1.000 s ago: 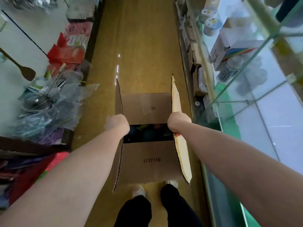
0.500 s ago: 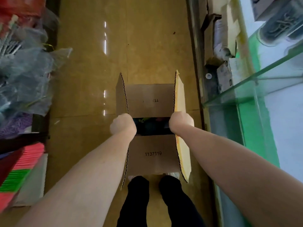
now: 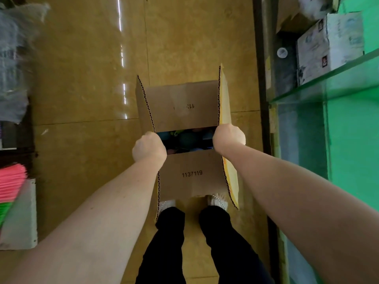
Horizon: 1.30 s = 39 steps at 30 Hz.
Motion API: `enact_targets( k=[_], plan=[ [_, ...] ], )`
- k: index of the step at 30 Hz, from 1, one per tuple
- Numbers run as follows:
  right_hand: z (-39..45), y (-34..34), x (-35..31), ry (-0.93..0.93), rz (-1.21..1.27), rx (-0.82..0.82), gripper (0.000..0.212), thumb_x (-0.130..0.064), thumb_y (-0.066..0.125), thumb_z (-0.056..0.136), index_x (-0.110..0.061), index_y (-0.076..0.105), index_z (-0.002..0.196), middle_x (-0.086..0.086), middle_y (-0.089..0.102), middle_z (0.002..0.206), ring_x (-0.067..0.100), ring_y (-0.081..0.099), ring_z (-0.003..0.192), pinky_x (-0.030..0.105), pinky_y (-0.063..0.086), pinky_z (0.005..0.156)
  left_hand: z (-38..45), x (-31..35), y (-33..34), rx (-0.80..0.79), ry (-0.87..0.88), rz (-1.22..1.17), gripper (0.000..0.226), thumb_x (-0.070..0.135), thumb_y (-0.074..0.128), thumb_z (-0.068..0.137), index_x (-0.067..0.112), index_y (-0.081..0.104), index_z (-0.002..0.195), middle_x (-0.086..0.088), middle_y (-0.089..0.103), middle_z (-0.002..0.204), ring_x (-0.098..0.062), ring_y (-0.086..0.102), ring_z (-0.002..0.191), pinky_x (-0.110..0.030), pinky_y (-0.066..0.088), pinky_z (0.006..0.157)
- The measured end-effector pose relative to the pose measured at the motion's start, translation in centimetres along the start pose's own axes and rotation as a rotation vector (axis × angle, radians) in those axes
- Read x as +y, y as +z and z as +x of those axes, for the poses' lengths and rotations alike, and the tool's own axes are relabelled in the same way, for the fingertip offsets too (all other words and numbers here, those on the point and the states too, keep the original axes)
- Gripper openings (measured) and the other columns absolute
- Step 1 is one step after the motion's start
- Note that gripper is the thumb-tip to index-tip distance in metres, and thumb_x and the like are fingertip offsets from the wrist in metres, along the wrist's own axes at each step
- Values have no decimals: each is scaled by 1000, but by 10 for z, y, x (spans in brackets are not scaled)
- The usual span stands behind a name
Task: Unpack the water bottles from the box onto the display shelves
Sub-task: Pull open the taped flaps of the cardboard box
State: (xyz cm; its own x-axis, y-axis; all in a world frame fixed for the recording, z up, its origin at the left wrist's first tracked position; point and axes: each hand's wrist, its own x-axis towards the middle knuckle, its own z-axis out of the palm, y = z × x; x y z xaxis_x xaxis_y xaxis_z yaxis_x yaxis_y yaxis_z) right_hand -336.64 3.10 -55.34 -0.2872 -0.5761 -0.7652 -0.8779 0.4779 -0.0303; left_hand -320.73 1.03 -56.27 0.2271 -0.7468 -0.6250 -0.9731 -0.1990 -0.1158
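A person is standing in a narrow aisle and looking straight down at a cardboard box [image 3: 191, 175] that both hands are holding in front of the legs. The left hand [image 3: 149, 149] is curling its grip tight around the box's left side flap, and the right hand [image 3: 229, 137] is doing the same on the right side flap, whose inner face is showing yellow. Both fists are sitting at the middle of the box's length, one on each side of the gap. The two inner flaps are lying nearly flat, the near one printed with the number 1137119, and between them a dark slot is showing blurred blue and green shapes, the water bottles [image 3: 187, 139] inside the box, too dim to count. Below the box, black trouser legs [image 3: 170, 242] and light shoes [image 3: 217, 200] are standing on the tan tiled floor [image 3: 86, 78]. To the right, a glass display shelf [image 3: 328, 87] with a green backing is running along the aisle, and a white carton [image 3: 330, 46] is sitting beneath its pane. To the left, clear plastic-wrapped goods [image 3: 14, 64] and a stack of pink and green items [image 3: 10, 185] are lining the aisle edge.
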Motion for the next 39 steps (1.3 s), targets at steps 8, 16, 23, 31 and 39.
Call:
enact_targets(
  k=[8, 16, 23, 31, 39],
  plan=[
    [9, 7, -6, 13, 8, -28, 27, 3, 44, 90, -2, 59, 112, 12, 63, 109, 28, 62, 102, 30, 49, 75, 15, 10, 6, 1, 37, 33, 22, 6, 46, 93, -1, 55, 112, -17, 64, 108, -33, 62, 100, -32, 40, 65],
    [23, 25, -23, -21, -65, -18, 28, 2, 43, 91, -4, 58, 114, 11, 60, 102, 27, 61, 97, 29, 45, 68, 18, 18, 18, 3, 53, -40, 21, 14, 46, 94, 2, 50, 111, -15, 66, 102, -31, 64, 92, -32, 40, 61],
    [24, 40, -23, -16, -82, 16, 39, -35, 34, 100, -5, 58, 108, 4, 37, 64, 20, 49, 68, 25, 40, 51, 15, 15, 19, 22, 65, -104, 28, 26, 46, 95, 8, 41, 117, -7, 58, 84, -21, 50, 67, -30, 37, 56],
    [23, 58, -39, -44, 21, 71, 43, -44, 36, 97, -10, 43, 122, 9, 61, 108, 26, 62, 94, 31, 44, 65, 11, 14, 23, 65, 181, -147, 54, 40, 49, 92, 16, 27, 135, -6, 63, 103, -20, 60, 78, -26, 36, 56],
    [28, 54, -67, -288, 113, 51, 35, -19, 31, 101, -20, 36, 136, 9, 53, 122, 28, 51, 112, 38, 49, 79, 16, 3, 20, 80, 222, -235, 57, 41, 50, 92, 16, 27, 137, -8, 56, 124, -24, 60, 105, -28, 42, 69]
  ],
)
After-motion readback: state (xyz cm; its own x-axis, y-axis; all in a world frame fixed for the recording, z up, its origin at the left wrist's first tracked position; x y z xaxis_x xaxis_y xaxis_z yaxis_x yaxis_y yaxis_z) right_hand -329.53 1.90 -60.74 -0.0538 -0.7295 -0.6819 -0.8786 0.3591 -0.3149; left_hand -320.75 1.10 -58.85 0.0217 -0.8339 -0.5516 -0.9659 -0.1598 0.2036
